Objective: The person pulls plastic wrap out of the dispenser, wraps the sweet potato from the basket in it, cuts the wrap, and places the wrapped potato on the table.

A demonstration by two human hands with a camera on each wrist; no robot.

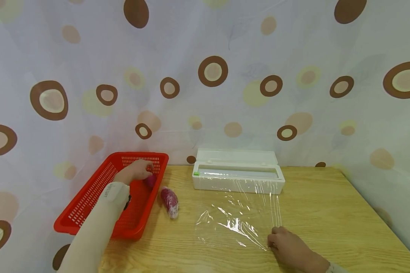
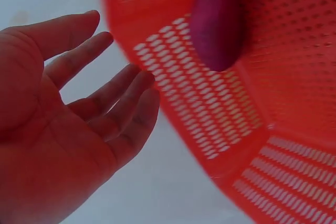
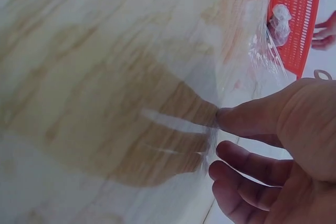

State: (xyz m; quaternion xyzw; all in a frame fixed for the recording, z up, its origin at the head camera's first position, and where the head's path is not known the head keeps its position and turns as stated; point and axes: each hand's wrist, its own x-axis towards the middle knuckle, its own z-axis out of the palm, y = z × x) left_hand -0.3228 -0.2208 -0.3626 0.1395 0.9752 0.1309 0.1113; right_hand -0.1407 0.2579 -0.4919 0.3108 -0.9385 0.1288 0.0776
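My left hand reaches over the red basket, fingers loosely bent and holding nothing. In the left wrist view a purple sweet potato lies in the basket, apart from the fingertips of that hand. With thumb and fingers my right hand pinches a corner of clear cling film. The film stretches over the table from a white cling film dispenser, whose lid stands up. Another purple sweet potato, wrapped in film, lies between basket and film. In the right wrist view the thumb presses the film's edge.
The red plastic basket with slotted sides stands at the left of the wooden table. A green slider sits at the left end of the dispenser. Behind the table hangs a patterned curtain.
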